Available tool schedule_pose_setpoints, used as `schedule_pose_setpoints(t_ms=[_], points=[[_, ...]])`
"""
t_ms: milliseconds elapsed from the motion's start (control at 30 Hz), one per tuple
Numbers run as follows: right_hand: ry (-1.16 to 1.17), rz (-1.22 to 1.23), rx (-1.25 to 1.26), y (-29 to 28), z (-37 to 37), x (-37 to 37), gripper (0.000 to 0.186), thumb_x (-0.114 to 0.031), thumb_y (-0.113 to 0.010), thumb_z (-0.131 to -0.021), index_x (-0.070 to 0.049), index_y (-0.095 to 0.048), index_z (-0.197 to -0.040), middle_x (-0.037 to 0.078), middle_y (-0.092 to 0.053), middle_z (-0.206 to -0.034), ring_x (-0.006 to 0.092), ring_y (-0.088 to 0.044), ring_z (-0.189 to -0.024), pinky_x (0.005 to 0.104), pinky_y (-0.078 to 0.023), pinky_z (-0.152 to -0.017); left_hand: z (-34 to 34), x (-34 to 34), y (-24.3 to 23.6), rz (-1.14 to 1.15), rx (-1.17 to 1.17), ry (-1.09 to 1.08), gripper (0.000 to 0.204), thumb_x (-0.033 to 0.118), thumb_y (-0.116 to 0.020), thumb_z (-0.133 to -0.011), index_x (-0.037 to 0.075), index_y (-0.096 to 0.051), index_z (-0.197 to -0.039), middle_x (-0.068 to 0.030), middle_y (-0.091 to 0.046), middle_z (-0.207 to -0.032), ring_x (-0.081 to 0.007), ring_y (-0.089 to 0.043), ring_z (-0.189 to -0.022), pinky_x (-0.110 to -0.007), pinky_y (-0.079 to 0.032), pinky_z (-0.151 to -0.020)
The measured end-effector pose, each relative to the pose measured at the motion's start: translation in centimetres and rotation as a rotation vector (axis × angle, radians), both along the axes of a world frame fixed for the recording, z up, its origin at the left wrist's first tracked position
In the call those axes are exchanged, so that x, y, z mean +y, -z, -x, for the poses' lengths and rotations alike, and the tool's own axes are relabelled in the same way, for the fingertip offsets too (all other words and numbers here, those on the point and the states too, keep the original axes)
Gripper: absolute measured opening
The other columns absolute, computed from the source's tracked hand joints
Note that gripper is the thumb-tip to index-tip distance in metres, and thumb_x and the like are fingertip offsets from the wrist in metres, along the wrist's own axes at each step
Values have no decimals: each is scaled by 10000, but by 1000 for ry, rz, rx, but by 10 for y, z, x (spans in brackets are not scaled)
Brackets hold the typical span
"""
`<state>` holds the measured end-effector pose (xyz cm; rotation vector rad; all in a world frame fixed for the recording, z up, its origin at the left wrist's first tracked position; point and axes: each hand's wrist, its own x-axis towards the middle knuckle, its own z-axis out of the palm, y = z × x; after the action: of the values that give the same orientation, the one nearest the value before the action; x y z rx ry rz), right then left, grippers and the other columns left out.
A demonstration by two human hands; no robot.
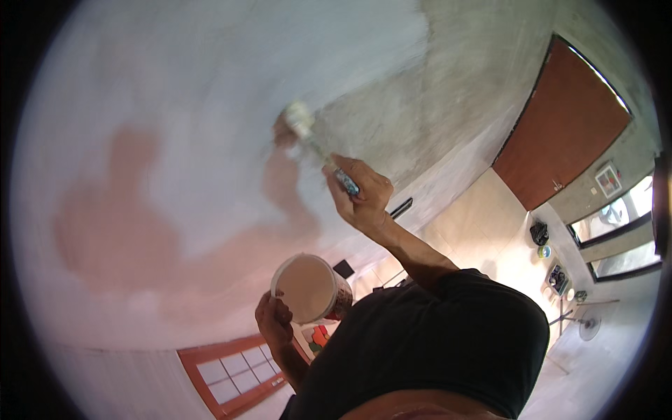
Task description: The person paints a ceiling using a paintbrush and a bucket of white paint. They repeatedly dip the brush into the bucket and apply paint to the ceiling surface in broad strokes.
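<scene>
My right hand (360,190) is closed around the handle of a paintbrush (323,155), raised toward the wall. Pale paint coats the bristles, which are blurred and appear to meet the wall (231,63). Much of that wall carries a whitish coat, while a rougher grey-brown patch (392,119) lies to the right of the brush. Lower down, my left hand (274,318) grips the rim of a round paint bucket (306,288), its thumb over the edge. Light beige-looking paint shows inside the bucket. My shadow falls across the wall at left.
A red-brown door (567,122) stands at the right, beside windows (619,224). Along the tiled floor (476,217) sit a black bag (539,233), a small tub (544,252) and a fan (589,323). A red-framed window (234,374) is at lower left.
</scene>
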<state>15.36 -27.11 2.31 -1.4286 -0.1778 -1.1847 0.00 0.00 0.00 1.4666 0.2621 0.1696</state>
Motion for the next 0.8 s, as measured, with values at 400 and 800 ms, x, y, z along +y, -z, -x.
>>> schedule_pose_setpoints(t_ms=[400, 800], points=[[-862, 116, 586, -25, 100, -157, 138, -14, -704, -809, 70, -681, -917, 109, -693, -759, 149, -672, -679, 248, -505, -564, 52, -138, 16, 190, 89, 24, 240, 123, -437, -942, -39, -611, -974, 64, -334, -563, -27, -271, -466, -213, -202, -428], [-854, 908, 533, 55, 88, -71, 170, -155, -728, -750, -55, -710, -885, 130, -687, -749, 271, -675, -645, 363, -525, -584, 21, -143, 18, 155, 40, 193, 242, 134, -455, -952, -4, -652, -982, 71, -371, -574, -17, -303, -514, -202, -240, -489]])
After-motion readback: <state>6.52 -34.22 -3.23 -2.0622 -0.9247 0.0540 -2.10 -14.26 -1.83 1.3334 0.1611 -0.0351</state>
